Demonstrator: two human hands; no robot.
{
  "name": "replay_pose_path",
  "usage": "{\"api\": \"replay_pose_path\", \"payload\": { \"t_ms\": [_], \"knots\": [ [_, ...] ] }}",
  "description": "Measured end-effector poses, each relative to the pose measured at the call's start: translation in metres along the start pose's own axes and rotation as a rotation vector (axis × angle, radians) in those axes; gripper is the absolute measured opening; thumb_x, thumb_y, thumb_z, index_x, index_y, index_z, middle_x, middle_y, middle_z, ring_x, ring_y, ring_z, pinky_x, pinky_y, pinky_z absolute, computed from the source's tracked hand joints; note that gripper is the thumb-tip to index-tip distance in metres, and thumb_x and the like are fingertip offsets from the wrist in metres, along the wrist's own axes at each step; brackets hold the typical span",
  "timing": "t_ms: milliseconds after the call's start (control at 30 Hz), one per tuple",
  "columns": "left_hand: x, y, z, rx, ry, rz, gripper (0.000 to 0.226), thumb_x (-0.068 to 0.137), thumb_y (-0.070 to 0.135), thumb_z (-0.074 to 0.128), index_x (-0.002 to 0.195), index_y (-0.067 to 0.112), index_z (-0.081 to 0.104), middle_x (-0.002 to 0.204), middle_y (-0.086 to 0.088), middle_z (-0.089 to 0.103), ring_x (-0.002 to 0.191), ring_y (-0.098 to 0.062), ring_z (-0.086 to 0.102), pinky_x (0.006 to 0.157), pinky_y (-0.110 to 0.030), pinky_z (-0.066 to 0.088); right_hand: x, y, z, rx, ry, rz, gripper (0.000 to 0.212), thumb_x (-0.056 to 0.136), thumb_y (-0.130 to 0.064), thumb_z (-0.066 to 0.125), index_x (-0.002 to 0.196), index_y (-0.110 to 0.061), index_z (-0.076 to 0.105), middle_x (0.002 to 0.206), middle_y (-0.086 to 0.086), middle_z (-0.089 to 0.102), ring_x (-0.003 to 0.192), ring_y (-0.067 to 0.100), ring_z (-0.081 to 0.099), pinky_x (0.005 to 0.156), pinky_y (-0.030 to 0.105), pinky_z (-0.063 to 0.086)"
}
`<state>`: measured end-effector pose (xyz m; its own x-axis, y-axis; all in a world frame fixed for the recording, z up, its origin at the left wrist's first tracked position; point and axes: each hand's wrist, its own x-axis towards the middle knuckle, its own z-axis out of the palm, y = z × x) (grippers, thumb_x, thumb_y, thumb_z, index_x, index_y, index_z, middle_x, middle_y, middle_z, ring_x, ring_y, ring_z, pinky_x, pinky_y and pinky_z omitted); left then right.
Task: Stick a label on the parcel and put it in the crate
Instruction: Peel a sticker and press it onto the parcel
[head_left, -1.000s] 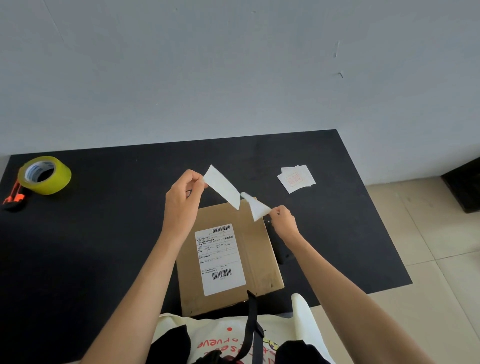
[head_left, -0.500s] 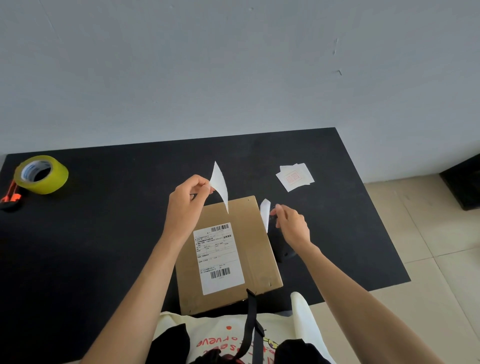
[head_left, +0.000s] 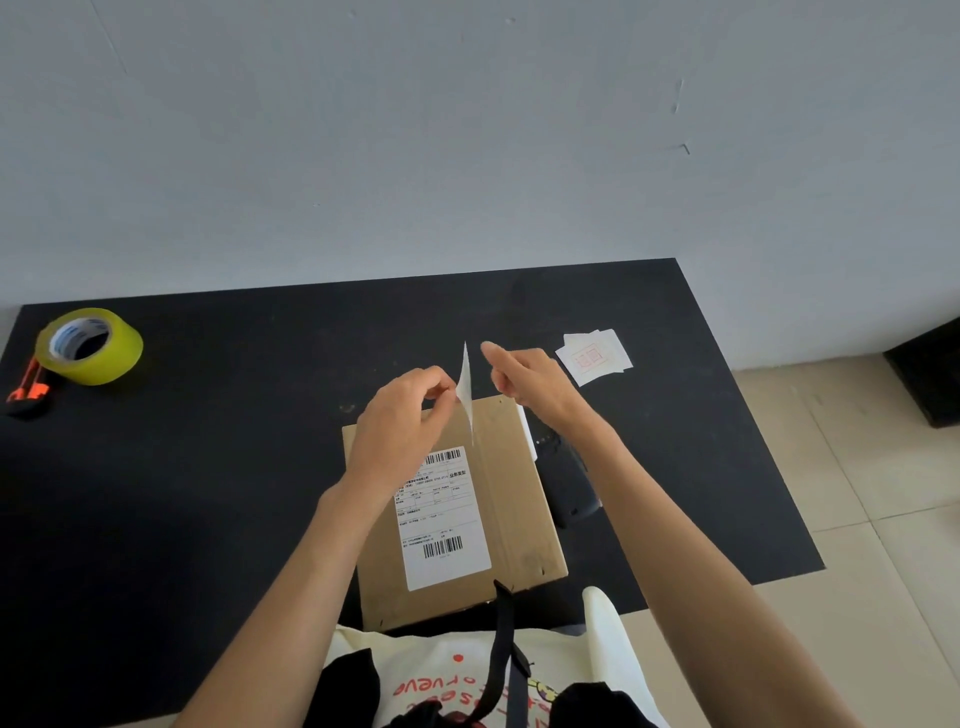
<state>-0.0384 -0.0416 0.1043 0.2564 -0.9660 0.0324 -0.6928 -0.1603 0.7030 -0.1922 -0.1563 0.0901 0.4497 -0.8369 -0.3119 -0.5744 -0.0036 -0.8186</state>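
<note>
A brown cardboard parcel (head_left: 519, 499) lies on the black table (head_left: 234, 467) in front of me, with a white barcode shipping label (head_left: 441, 519) stuck on its top. My left hand (head_left: 400, 431) pinches a small white label (head_left: 466, 387) held edge-on above the parcel's far edge. My right hand (head_left: 530, 379) hovers just right of that label, fingers apart and forefinger stretched toward it, holding nothing. A white backing strip (head_left: 527, 431) lies by the parcel's right edge. No crate is in view.
A yellow tape roll (head_left: 91, 345) and an orange-and-black cutter (head_left: 26, 389) sit at the far left. A small stack of white stickers with red print (head_left: 595, 357) lies at the right. A black handheld device (head_left: 566, 478) rests beside the parcel. Tiled floor lies beyond the table's right edge.
My right hand dropped the peeled backing strip beside the parcel and rose toward the label. The left hand turned the label edge-on.
</note>
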Motion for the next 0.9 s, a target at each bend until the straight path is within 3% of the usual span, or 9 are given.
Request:
{"api": "replay_pose_path", "payload": {
  "t_ms": [100,167,333,400,500,600,700,800,900],
  "knots": [
    [-0.002,0.004,0.002,0.087,0.015,0.062,0.015,0.097,0.027,0.054,0.099,0.020,0.067,0.093,0.006,0.069,0.086,-0.014,0.064,0.076,-0.036,0.055,0.005,-0.016,-0.002,-0.299,0.028,-0.003,0.067,0.086,-0.073,0.043,0.060,-0.011,0.048,0.058,0.001,0.052,0.054,0.013,0.049,0.061,0.033,0.044],
    [-0.003,0.006,0.004,0.166,0.033,0.130,0.017,0.098,0.025,0.052,0.096,0.018,0.068,0.086,0.005,0.069,0.078,-0.016,0.063,0.072,-0.039,0.054,0.007,-0.023,-0.001,-0.412,0.018,0.023,0.061,0.084,-0.069,0.050,0.059,-0.014,0.046,0.059,0.001,0.051,0.053,0.014,0.048,0.058,0.032,0.043],
    [-0.005,0.011,0.006,0.243,0.026,0.223,0.021,0.098,0.030,0.050,0.089,0.020,0.066,0.078,0.009,0.066,0.071,-0.013,0.058,0.068,-0.036,0.050,0.007,-0.020,0.000,-0.355,-0.052,0.044,0.026,0.081,-0.028,0.063,0.063,-0.012,0.053,0.057,-0.003,0.052,0.054,0.015,0.046,0.058,0.033,0.041],
    [-0.004,0.006,0.011,0.161,0.002,0.140,0.022,0.099,0.038,0.047,0.097,0.023,0.063,0.094,0.013,0.064,0.085,-0.009,0.057,0.072,-0.028,0.046,0.006,-0.014,-0.003,-0.317,-0.053,0.035,0.027,0.084,-0.027,0.062,0.063,-0.015,0.050,0.059,-0.002,0.052,0.056,0.017,0.046,0.059,0.035,0.040],
    [0.000,-0.005,0.015,-0.078,0.059,-0.073,0.019,0.099,0.039,0.048,0.109,0.026,0.055,0.117,0.010,0.054,0.103,-0.007,0.053,0.073,-0.019,0.045,0.002,-0.006,-0.013,-0.257,-0.114,0.012,0.029,0.094,-0.031,0.060,0.068,-0.020,0.050,0.081,0.005,0.069,0.071,0.024,0.065,0.064,0.033,0.045],
    [0.010,-0.019,0.016,-0.291,0.018,-0.308,0.033,0.097,0.030,0.054,0.129,0.024,0.050,0.131,0.007,0.048,0.109,-0.012,0.055,0.078,-0.021,0.041,-0.002,0.000,-0.022,-0.196,-0.155,0.010,0.025,0.097,-0.030,0.057,0.079,-0.013,0.054,0.099,0.007,0.074,0.075,0.011,0.066,0.063,0.021,0.046],
    [0.021,-0.032,0.015,-0.429,-0.077,-0.427,0.031,0.096,0.029,0.057,0.127,0.024,0.055,0.121,0.005,0.063,0.100,-0.016,0.066,0.085,-0.032,0.051,-0.004,0.004,-0.026,-0.171,-0.145,0.010,0.022,0.098,-0.028,0.056,0.083,-0.012,0.055,0.097,0.004,0.073,0.068,0.004,0.060,0.058,0.015,0.039],
    [0.029,-0.035,0.017,-0.481,-0.081,-0.436,0.013,0.095,0.023,0.062,0.106,0.019,0.067,0.102,-0.001,0.074,0.088,-0.015,0.071,0.072,-0.023,0.052,-0.005,0.010,-0.027,-0.141,-0.157,0.034,0.022,0.099,-0.027,0.056,0.080,-0.016,0.054,0.094,0.002,0.071,0.068,0.005,0.059,0.059,0.015,0.038],
    [0.034,-0.036,0.019,-0.488,-0.093,-0.432,0.009,0.093,0.019,0.065,0.100,0.015,0.068,0.094,-0.001,0.075,0.083,-0.014,0.072,0.070,-0.024,0.051,-0.005,0.019,-0.027,-0.108,-0.182,0.065,0.020,0.099,-0.027,0.055,0.085,-0.013,0.057,0.099,0.005,0.072,0.071,0.007,0.061,0.062,0.018,0.041]
  ]
}}
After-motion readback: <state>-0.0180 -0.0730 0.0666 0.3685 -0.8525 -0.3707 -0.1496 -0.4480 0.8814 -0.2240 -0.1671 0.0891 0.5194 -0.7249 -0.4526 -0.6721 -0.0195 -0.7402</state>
